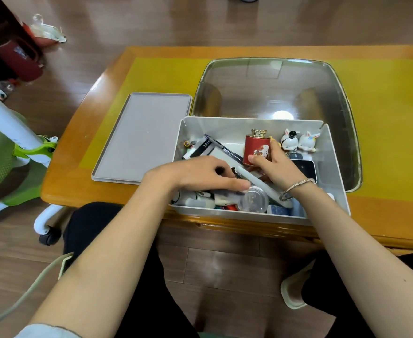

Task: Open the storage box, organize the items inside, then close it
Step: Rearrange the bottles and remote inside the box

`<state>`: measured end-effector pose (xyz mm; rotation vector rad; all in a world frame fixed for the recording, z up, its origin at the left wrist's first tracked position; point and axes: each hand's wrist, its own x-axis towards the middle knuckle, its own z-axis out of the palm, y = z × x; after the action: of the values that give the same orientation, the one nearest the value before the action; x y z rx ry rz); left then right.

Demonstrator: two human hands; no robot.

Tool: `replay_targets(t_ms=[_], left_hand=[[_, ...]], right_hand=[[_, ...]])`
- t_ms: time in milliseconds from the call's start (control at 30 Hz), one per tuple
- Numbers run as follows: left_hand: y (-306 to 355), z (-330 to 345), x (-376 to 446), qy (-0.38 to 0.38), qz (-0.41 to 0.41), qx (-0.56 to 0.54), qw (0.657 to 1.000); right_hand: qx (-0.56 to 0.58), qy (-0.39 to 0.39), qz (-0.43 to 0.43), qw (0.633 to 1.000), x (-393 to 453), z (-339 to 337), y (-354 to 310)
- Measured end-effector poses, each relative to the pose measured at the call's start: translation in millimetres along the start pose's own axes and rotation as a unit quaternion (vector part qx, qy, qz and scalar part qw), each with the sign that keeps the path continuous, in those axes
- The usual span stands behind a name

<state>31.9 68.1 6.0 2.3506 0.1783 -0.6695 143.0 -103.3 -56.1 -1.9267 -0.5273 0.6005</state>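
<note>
Storage box (332, 201) open at table's (78, 181) near edge, cluttered. Lid (142, 137) parked flat just left, clear of sorting. Right hand (273, 164) clasps red tin (255, 148) upright. Left hand (205, 174) curled, palm down over clutter; grip hidden, cannot tell.

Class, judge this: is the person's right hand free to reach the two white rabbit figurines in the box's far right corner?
Probably not yet: the right hand grips the red tin. The rabbit figurines stand uncovered just beyond it.
</note>
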Motion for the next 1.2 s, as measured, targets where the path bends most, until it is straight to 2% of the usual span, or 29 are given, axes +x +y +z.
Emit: replay_targets(t_ms=[67,133,200,233,267,300,333,433,533,633,700,767,833,1067,1200], left_hand=[[6.9,9.4,-5.5,-0.021,-0.012,-0.007,1.0],[8.3,13.2,-8.7,-0.014,-0.023,-0.063,0.998],[5.7,10.7,-8.8,0.056,-0.022,-0.088,0.994],[1.4,7.0,-5.3,0.123,-0.021,-0.041,0.991],[-3.5,2.5,-0.4,0.195,-0.029,0.051,0.979],[-7.7,-1.5,5.3,0.244,-0.052,0.143,0.958],[-10.3,-3.4,10.6,0.257,-0.086,0.21,0.94],[-8.5,4.1,25.5,0.155,-0.193,0.271,0.93],[-5.6,18.4,33.1,0.102,-0.228,0.293,0.923],[-8.1,21.4,29.0,0.14,-0.2,0.254,0.936],[-10.1,16.1,23.5,0.208,-0.154,0.226,0.939],[-13.2,4.3,22.8,0.283,-0.101,0.272,0.914],[-20.3,-12.0,27.9,0.312,-0.066,0.325,0.891],[-48.3,-32.0,39.1,0.2,-0.095,0.415,0.883],[-49.0,-30.8,43.7,0.185,-0.107,0.436,0.874]], right_hand=[[-0.012,-0.002,-0.006,1.0,0.6,2.2,-1.6],[-0.029,-0.008,-0.01,0.999,0.9,5.3,-3.2],[-0.04,-0.02,-0.005,0.999,0.8,7.2,-3.6],[-0.043,-0.026,0.0,0.999,0.5,7.4,-3.4],[-0.044,-0.03,0.006,0.999,0.3,7.5,-3.2],[-0.041,-0.033,0.009,0.999,0.3,7.4,-2.8],[-0.035,-0.034,0.01,0.999,0.3,7.4,-2.7],[-0.034,-0.035,0.011,0.999,0.5,8.0,-3.1],[-0.027,-0.033,0.011,0.999,0.1,8.8,-3.5],[-0.019,-0.03,0.01,0.999,0.4,8.7,-4.0],[-0.004,-0.024,0.006,1.0,1.4,9.5,-5.4],[0.012,-0.02,0.005,1.0,2.3,10.8,-7.4],[0.024,-0.02,0.007,0.999,2.9,12.1,-8.3],[0.01,-0.026,0.008,1.0,6.5,13.1,-9.0],[0.021,-0.019,0.014,1.0,11.2,14.4,-9.9]])
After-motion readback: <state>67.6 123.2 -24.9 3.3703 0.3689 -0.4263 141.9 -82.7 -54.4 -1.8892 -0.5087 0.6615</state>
